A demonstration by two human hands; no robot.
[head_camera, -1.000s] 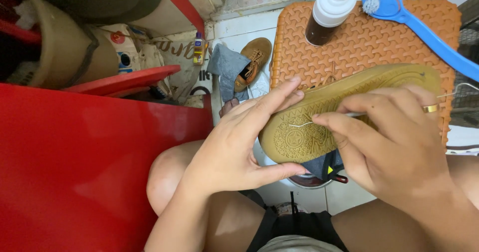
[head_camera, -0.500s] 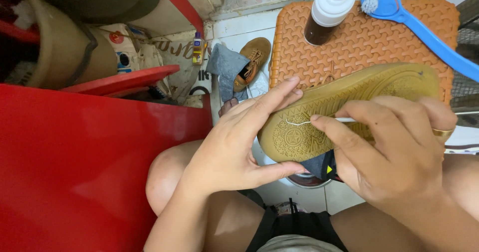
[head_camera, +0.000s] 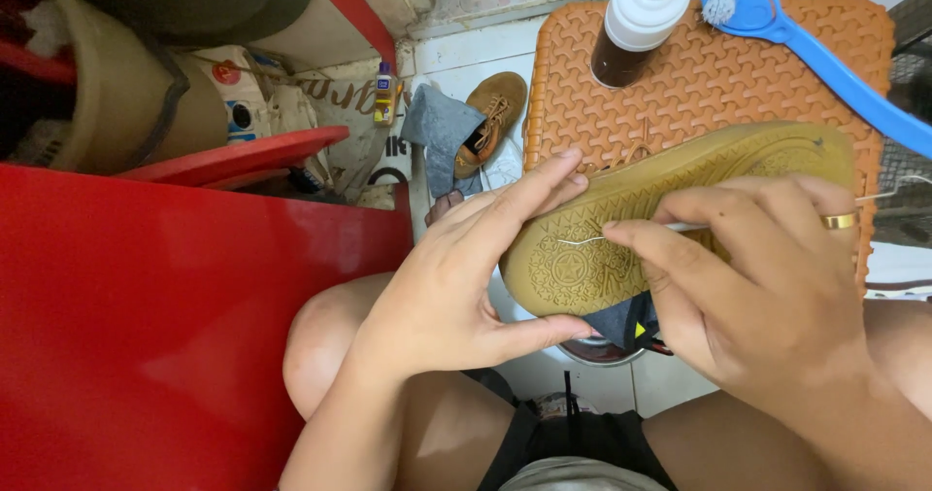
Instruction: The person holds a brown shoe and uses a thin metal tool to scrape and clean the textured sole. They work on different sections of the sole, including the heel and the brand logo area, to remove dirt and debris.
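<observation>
Red bin (head_camera: 146,336): fills the left of your view; only its outer wall shows, the contents are hidden.
Tan cylinder (head_camera: 126,102): lies upper left above the red bin, cut off by the frame edge; what it holds cannot be made out.
Small bottle (head_camera: 385,93): stands on the tiled floor (head_camera: 466,49), yellow body with a blue cap, too small to tell more.
Second shoe (head_camera: 492,117): brown, laced, on the floor beside a grey cloth (head_camera: 442,132); partly hidden by that cloth.
Left hand (head_camera: 466,277): your fingers are spread and clamped on the shoe, the thumb under its rounded end and the fingertips along its upper edge.
Shoe (head_camera: 621,219): held sole-up between both hands, over your knees and in front of the orange stool; the tan rubber sole carries a herringbone tread and a round star-like pattern at the end near your left hand. The upper is mostly hidden; a dark part shows below the sole.
Thin tool (head_camera: 582,239): a pale, slim pick lies against the sole; its far end is hidden by your fingers.
Right hand (head_camera: 767,287): closed on the thin tool, fingers curled over the sole; a gold ring (head_camera: 840,221) sits on one finger.
Orange stool (head_camera: 699,83): woven-pattern surface behind the shoe.
Spray bottle (head_camera: 636,25): on the stool, dark liquid inside, white top cut off by the frame.
Blue brush (head_camera: 806,49): lies on the stool, handle running off to the right.
</observation>
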